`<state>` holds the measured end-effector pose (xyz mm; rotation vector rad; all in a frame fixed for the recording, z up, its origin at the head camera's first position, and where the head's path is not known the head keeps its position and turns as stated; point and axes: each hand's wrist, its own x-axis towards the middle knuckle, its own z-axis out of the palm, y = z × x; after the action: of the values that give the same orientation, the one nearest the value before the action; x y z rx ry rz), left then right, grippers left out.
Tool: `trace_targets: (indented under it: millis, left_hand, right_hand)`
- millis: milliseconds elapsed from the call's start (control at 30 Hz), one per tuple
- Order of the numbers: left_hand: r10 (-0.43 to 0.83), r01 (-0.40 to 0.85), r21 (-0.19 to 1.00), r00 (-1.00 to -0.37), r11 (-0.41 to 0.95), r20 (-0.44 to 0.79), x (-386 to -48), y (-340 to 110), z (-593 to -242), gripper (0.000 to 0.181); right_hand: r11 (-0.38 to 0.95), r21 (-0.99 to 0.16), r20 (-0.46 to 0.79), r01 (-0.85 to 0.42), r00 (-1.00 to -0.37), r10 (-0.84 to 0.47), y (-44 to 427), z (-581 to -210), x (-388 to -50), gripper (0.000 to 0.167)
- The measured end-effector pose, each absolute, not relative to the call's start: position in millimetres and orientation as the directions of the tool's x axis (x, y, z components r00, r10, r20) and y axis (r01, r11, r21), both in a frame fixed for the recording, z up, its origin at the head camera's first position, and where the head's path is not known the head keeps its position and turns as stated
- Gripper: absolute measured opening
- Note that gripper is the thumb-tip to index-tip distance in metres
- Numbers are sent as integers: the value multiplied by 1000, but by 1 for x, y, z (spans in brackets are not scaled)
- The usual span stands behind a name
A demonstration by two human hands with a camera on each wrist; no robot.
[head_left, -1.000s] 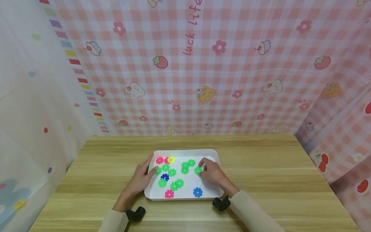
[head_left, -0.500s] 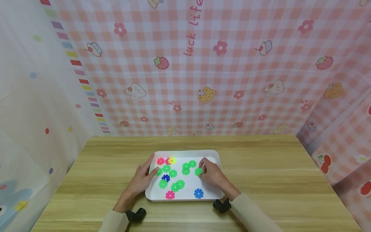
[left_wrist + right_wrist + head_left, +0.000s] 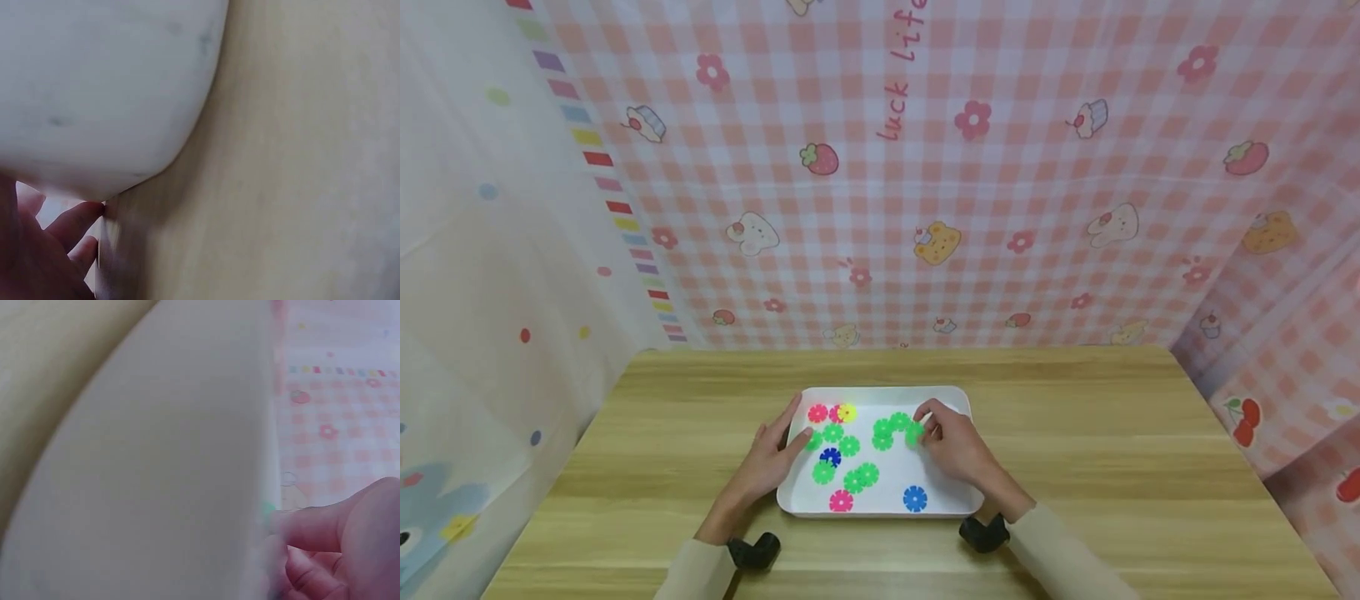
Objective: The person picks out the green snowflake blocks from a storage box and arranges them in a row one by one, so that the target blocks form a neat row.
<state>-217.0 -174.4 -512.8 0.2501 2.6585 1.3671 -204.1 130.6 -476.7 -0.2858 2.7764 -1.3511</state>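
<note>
A shallow white tray (image 3: 880,503) holds several notched plastic snowflake discs. My left hand (image 3: 765,464) grips the tray's left rim, thumb over the inside and fingers along the outer wall, as the left wrist view also shows. My right hand (image 3: 953,443) reaches over the right side of the tray and pinches a green snowflake disc (image 3: 913,434). This disc lies close beside a cluster of green discs (image 3: 883,433). In the right wrist view, the tray wall hides most of the disc, leaving a blurred green bit (image 3: 269,507) at the fingertips.
More green discs (image 3: 854,481) lie left of centre, with a dark blue disc (image 3: 831,457) among them. Pink (image 3: 817,413) and yellow discs (image 3: 847,412) sit at the back left; a blue disc (image 3: 915,499) is near the front. A patterned cloth stands behind the wooden table (image 3: 1075,433).
My right hand has shifted slightly away from me, bringing the green disc nearer the green cluster. The left hand keeps its hold on the tray. The head view has shifted a little.
</note>
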Motion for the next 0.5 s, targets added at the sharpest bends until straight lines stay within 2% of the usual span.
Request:
trace_targets:
  millis: [233,500]
  left_hand:
    - [221,94,820,-975,564,-40,-218,-175,-512,67]
    - [223,74,819,-973,569,-67,-218,-175,-512,67]
  right_hand:
    - [543,-833,51,-104,-992,-112,149,-455,-203,22]
    - [488,-864,100,-122,-992,-70,188,-450,-205,22]
